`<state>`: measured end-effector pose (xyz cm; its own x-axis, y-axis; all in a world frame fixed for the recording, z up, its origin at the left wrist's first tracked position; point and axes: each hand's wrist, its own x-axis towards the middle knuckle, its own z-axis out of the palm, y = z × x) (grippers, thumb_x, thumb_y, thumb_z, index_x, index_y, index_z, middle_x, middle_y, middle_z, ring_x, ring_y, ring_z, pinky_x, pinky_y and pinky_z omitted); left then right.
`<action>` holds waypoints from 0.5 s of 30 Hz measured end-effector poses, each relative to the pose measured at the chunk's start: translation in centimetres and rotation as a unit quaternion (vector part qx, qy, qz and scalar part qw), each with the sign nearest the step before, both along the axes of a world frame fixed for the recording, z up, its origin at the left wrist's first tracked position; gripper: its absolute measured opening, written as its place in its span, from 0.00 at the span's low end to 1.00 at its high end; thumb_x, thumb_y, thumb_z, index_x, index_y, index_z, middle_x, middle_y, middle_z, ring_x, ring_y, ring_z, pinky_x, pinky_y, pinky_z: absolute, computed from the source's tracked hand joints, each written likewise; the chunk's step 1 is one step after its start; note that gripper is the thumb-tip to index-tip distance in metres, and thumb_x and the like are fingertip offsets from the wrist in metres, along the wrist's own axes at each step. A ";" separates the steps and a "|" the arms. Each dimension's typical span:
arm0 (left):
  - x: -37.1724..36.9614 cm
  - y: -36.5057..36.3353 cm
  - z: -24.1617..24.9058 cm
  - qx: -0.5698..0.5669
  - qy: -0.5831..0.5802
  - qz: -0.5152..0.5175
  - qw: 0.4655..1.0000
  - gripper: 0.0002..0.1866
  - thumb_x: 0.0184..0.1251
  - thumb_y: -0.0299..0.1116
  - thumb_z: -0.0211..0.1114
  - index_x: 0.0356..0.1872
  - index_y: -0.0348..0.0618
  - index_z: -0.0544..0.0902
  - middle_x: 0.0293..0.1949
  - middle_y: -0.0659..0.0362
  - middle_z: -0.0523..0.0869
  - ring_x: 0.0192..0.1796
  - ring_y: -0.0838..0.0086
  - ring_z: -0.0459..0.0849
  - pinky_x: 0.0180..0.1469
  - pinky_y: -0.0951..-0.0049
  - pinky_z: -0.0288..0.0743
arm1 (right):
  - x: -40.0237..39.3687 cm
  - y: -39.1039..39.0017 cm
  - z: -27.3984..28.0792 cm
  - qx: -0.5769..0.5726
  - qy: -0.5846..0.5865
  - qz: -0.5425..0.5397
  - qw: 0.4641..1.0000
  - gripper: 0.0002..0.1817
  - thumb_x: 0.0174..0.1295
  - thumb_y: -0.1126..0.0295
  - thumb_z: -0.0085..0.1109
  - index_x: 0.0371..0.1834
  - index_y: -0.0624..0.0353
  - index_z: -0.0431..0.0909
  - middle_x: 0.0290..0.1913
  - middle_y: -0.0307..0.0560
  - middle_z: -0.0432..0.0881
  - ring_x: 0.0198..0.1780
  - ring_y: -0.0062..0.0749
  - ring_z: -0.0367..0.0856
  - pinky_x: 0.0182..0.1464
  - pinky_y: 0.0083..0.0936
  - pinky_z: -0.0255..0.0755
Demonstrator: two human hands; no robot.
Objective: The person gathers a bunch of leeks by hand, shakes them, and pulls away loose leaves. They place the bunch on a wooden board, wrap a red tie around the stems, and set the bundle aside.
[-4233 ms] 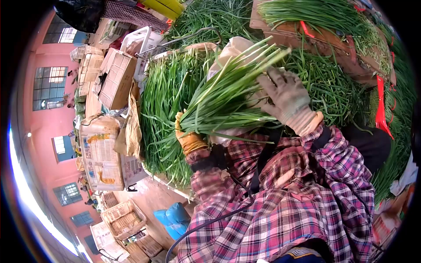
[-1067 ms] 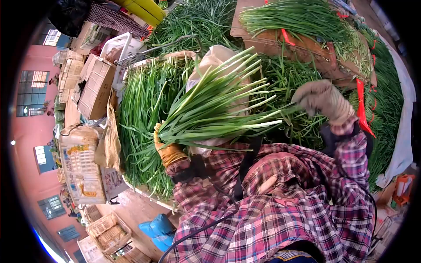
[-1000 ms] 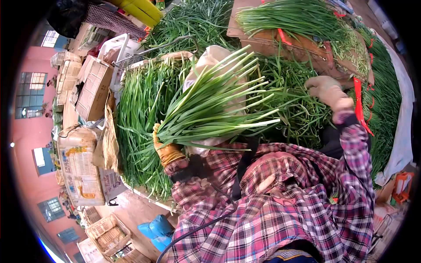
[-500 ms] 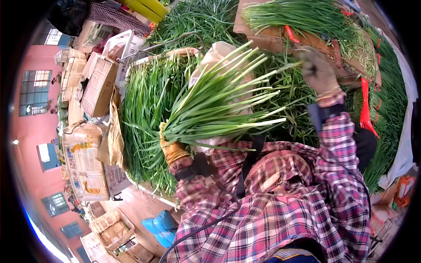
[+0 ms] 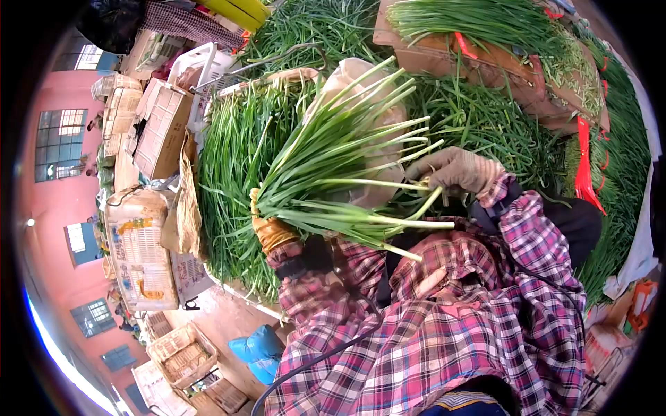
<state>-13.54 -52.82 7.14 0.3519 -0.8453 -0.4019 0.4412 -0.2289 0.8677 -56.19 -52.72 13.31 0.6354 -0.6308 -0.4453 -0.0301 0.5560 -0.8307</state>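
Observation:
My left hand [image 5: 272, 232], in a brown glove, is wrapped round the leafy end of a bunch of long green stalks [image 5: 326, 159]. The pale stem ends fan out to the right. At their tips, my right hand [image 5: 458, 172], in a dirty grey-brown glove, has its fingers closed on a pale stalk end. Beneath the bunch, more green stalks [image 5: 232, 159] fill a crate, with a clear plastic sheet [image 5: 378, 111] beside them.
Loose green stalks [image 5: 485, 125] lie behind my right hand. A cardboard sheet [image 5: 444, 62] carries another bunch. Red ties [image 5: 584, 166] hang at the right. Cardboard boxes [image 5: 163, 132], a pale crate [image 5: 142, 256] and a blue bag [image 5: 258, 353] are at the left.
My right hand has come down and left, from above the bunch to its stem ends. Several stalks in the bunch now point lower. My left hand still holds the bunch.

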 end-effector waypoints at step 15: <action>6.0 -1.4 -6.6 -0.019 -0.548 -0.217 0.808 0.27 0.65 0.43 0.50 0.62 0.42 0.67 0.63 0.56 0.69 0.64 0.63 0.66 0.65 0.66 0.60 | 4.5 0.6 3.7 -0.709 0.379 -0.036 0.594 0.22 0.41 0.68 0.63 0.45 0.45 0.78 0.50 0.39 0.73 0.47 0.36 0.76 0.49 0.33 0.71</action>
<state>-7.54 -54.23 0.56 0.1470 -0.9889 -0.0207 -0.7116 -0.1202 0.6923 -51.68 -52.12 16.99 0.5397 -0.7267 0.4250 -0.7130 -0.6630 -0.2282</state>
